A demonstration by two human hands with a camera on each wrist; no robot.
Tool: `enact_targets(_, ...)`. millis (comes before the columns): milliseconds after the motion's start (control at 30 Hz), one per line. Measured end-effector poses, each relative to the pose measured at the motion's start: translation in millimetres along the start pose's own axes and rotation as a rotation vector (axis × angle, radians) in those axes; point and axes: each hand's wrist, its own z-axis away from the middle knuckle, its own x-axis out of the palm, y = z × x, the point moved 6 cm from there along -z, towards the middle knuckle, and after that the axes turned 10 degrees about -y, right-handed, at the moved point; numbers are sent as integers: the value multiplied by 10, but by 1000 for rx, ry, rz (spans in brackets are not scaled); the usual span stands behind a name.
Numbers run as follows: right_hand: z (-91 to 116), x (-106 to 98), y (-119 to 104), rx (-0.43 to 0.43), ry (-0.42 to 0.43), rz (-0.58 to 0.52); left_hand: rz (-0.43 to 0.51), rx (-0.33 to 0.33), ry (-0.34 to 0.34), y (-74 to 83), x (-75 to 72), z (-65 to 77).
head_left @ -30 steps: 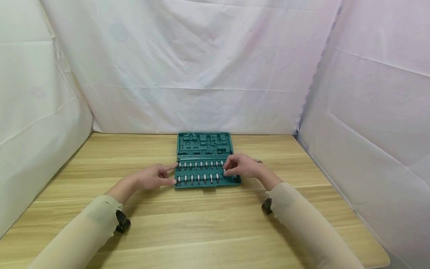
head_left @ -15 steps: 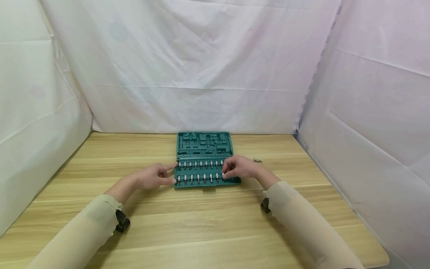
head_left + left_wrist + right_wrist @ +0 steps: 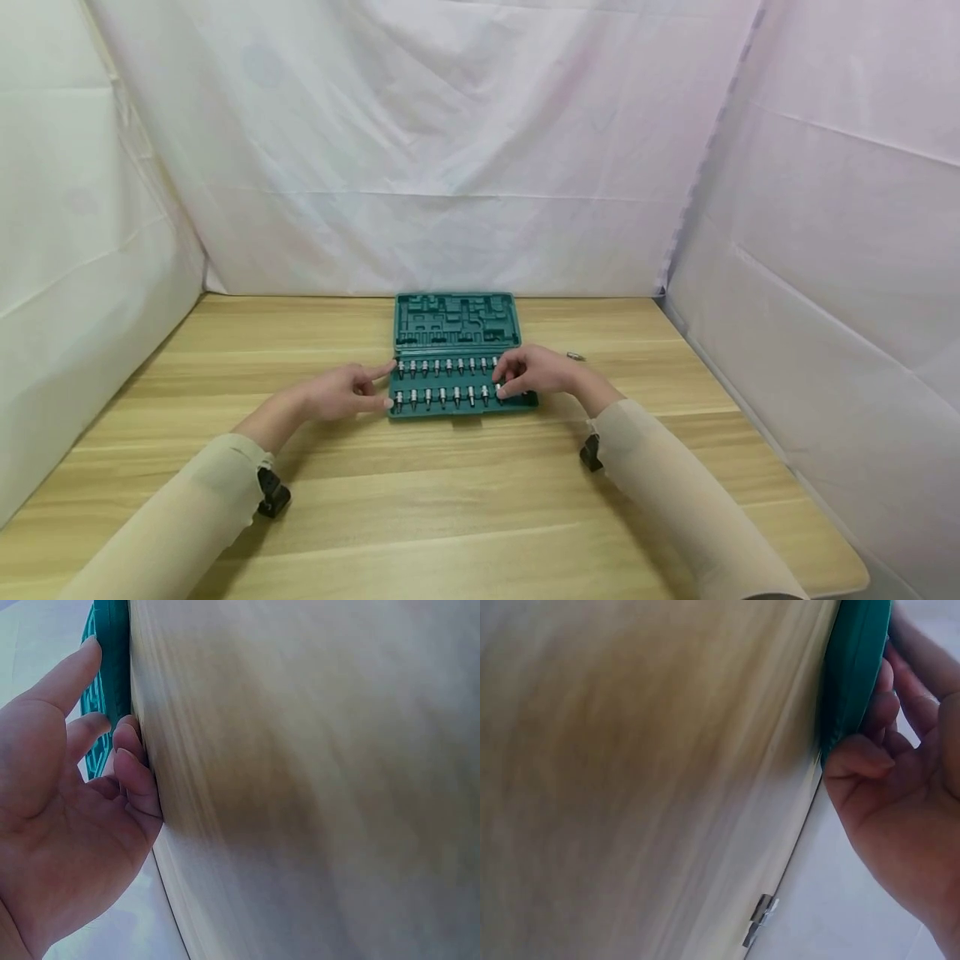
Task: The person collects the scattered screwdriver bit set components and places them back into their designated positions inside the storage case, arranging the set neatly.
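A green bit socket case [image 3: 458,419] lies unfolded on the table, its lower half holding two rows of silver bit sockets [image 3: 457,397]. My left hand [image 3: 337,395] braces the case's left side, index finger and thumb stretched out against its edge and the other fingers folded in. At the right end of the near row, my right hand [image 3: 540,371] has thumb and index finger at a bit socket [image 3: 498,387], which is mostly covered by them. In the right wrist view the remaining fingers reach over the case's right edge [image 3: 855,667].
A loose bit socket [image 3: 575,356] lies on the wooden table [image 3: 420,517] to the right of the case, also in the right wrist view. The moulded lid [image 3: 457,321] lies back behind the rows. White cloth [image 3: 450,150] hangs behind and at both sides.
My right hand has brought the bit socket slightly toward me, down to the right end of the near row. The left hand and the case have stayed put.
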Motion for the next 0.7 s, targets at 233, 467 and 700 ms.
enact_targets(233,-35,-18,19,31,36,24,1,15,-4,-20,10,-15)
enact_targets(467,-59,-4,-35,74,26,49,0,33,-2,6,24,-9)
enact_targets(700,-110,0,-70,126,16,49,-4,4,-1,-13,11,6)
